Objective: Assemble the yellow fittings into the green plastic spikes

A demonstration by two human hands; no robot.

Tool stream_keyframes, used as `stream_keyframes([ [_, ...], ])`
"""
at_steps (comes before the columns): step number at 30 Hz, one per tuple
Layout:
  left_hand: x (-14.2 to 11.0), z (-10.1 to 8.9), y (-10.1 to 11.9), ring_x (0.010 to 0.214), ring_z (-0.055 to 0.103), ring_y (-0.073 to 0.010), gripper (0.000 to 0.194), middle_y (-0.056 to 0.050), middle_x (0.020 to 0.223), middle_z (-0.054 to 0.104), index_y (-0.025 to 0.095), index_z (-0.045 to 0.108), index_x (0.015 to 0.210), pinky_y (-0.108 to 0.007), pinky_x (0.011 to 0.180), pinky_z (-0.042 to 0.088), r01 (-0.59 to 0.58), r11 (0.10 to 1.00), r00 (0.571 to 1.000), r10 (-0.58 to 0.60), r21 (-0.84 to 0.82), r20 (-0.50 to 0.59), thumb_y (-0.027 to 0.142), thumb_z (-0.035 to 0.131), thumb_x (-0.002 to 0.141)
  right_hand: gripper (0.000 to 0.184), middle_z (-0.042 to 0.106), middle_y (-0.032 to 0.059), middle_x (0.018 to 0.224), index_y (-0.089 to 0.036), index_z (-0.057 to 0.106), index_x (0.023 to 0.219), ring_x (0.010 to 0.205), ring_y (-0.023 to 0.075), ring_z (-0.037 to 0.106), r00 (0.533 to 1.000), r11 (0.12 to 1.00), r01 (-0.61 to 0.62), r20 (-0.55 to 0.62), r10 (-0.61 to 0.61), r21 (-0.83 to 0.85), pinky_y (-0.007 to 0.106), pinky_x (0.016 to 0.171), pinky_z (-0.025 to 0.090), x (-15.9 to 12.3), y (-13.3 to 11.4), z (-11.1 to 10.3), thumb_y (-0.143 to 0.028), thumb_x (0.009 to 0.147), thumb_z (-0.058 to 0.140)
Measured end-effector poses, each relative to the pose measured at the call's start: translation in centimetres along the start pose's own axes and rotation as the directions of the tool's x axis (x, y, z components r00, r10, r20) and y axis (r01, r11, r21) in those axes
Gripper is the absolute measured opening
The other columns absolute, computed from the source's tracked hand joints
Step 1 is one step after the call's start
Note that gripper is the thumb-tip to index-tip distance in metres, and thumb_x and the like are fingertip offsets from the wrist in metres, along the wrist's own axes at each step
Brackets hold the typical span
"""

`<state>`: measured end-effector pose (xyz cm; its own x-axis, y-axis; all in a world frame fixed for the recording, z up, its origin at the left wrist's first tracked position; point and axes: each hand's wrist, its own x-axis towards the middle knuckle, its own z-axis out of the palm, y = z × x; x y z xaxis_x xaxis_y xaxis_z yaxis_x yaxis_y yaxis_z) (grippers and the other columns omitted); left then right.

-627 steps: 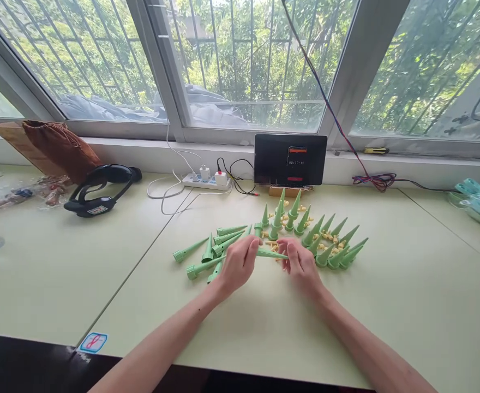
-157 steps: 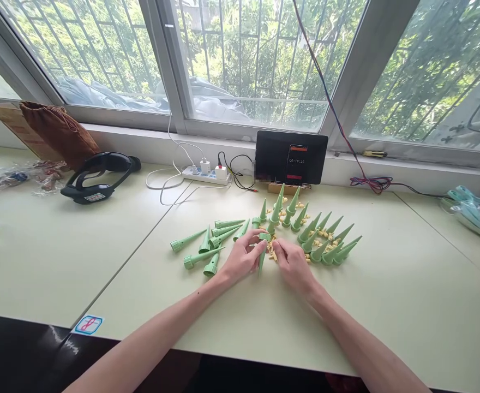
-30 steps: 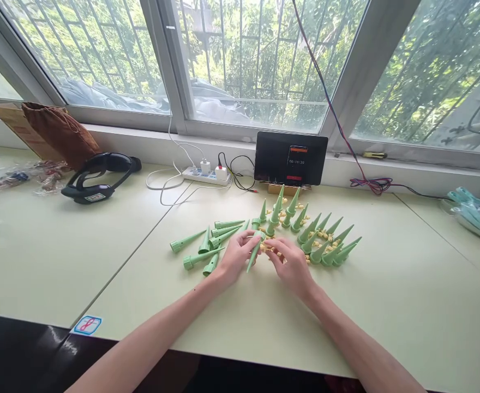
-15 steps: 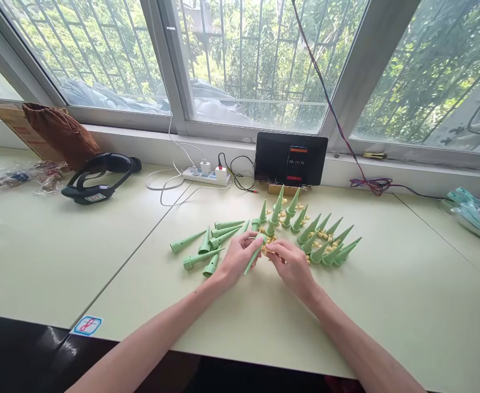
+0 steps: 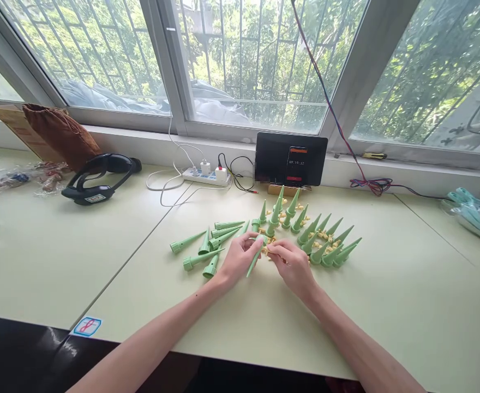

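Observation:
My left hand is closed around a green plant watering spike, its pointed end slanting down toward me and its wide end up. Close against that wide end, my right hand pinches a small yellow valve, partly hidden by the fingertips. To the left lies a loose group of green spikes without visible yellow parts. Behind and right of my hands, several green spikes stand point-up or tilted, with yellow valves at their bases.
A tablet showing a timer leans at the window sill. Left of it are a power strip with cables and a black headset. A brown pouch stands at the far left, plastic-wrapped items at the far right.
The spike in my left hand has turned slightly, its tip shifting a little right and downward. Both hands stay almost in place, and the other spikes have not moved.

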<state>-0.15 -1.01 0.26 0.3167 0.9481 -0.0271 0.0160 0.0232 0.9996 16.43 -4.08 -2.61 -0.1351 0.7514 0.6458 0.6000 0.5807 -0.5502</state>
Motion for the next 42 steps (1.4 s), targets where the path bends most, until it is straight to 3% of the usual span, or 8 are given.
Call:
stream_keyframes([
  [12, 0.1, -0.1, -0.9, 0.06, 0.055, -0.013, 0.038, 0.001, 0.065, 0.057, 0.016, 0.06, 0.103, -0.022, 0.051, 0.041, -0.126, 0.986, 0.992, 0.127, 0.11, -0.004, 0.051, 0.058, 0.089, 0.015, 0.066, 0.0044, 0.081, -0.019, 0.069, 0.084, 0.064, 0.0155, 0.06, 0.99, 0.981, -0.14, 0.032, 0.137, 0.132, 0.026, 0.057, 0.047, 0.0, -0.1, 0.1, -0.025, 0.094, 0.06],
  [17, 0.1, -0.1, -1.2, 0.054, 0.049, -0.0116, 0.038, 0.003, 0.062, 0.055, 0.016, 0.06, 0.105, -0.023, 0.05, 0.038, -0.158, 0.972, 0.987, 0.16, 0.177, 0.003, 0.051, 0.055, 0.091, 0.019, 0.062, 0.0029, 0.074, -0.019, 0.067, 0.08, 0.058, 0.0139, 0.053, 0.983, 0.976, -0.18, 0.052, 0.175, 0.119, 0.026, 0.056, 0.044, 0.3, -0.6, -0.2, -0.029, 0.094, 0.06],
  [25, -0.1, 0.1, -1.2, 0.059, 0.054, -0.0134, 0.041, 0.001, 0.066, 0.06, 0.015, 0.06, 0.112, -0.024, 0.055, 0.041, -0.204, 0.946, 0.977, 0.213, 0.251, -0.007, 0.05, 0.054, 0.092, 0.025, 0.06, 0.0017, 0.066, -0.018, 0.066, 0.074, 0.058, 0.0138, 0.049, 0.97, 0.961, -0.243, 0.057, 0.238, 0.133, 0.027, 0.056, 0.039, 0.6, -1.5, -0.6, -0.03, 0.094, 0.057],
  [29, -0.3, 0.3, -1.1, 0.055, 0.05, -0.0117, 0.04, 0.001, 0.068, 0.061, 0.016, 0.06, 0.114, -0.023, 0.051, 0.039, -0.219, 0.938, 0.973, 0.23, 0.269, -0.011, 0.049, 0.053, 0.092, 0.027, 0.06, 0.001, 0.065, -0.017, 0.066, 0.073, 0.057, 0.0133, 0.049, 0.938, 0.913, -0.346, 0.086, 0.335, 0.216, 0.026, 0.054, 0.038, 0.7, -1.7, -0.7, -0.034, 0.093, 0.058],
  [37, -0.2, 0.4, -1.2, 0.062, 0.057, -0.0141, 0.038, -0.001, 0.072, 0.061, 0.017, 0.061, 0.114, -0.023, 0.053, 0.042, -0.253, 0.939, 0.965, 0.261, 0.231, -0.002, 0.047, 0.056, 0.091, 0.038, 0.05, -0.0022, 0.054, -0.017, 0.061, 0.068, 0.047, 0.0103, 0.041, 0.845, 0.749, -0.534, 0.225, 0.485, 0.392, 0.024, 0.046, 0.033, 1.0, -1.4, -0.8, -0.046, 0.092, 0.057],
  [42, 0.0, 0.3, -0.8, 0.044, 0.047, -0.0097, 0.037, 0.003, 0.061, 0.055, 0.018, 0.059, 0.106, -0.021, 0.039, 0.036, -0.142, 0.988, 0.989, 0.143, 0.065, -0.022, 0.051, 0.057, 0.09, 0.032, 0.06, 0.001, 0.065, -0.017, 0.065, 0.081, 0.053, 0.0124, 0.05, 0.898, 0.855, -0.44, 0.115, 0.425, 0.274, 0.024, 0.05, 0.041, 0.8, -1.6, -0.6, -0.044, 0.094, 0.056],
])
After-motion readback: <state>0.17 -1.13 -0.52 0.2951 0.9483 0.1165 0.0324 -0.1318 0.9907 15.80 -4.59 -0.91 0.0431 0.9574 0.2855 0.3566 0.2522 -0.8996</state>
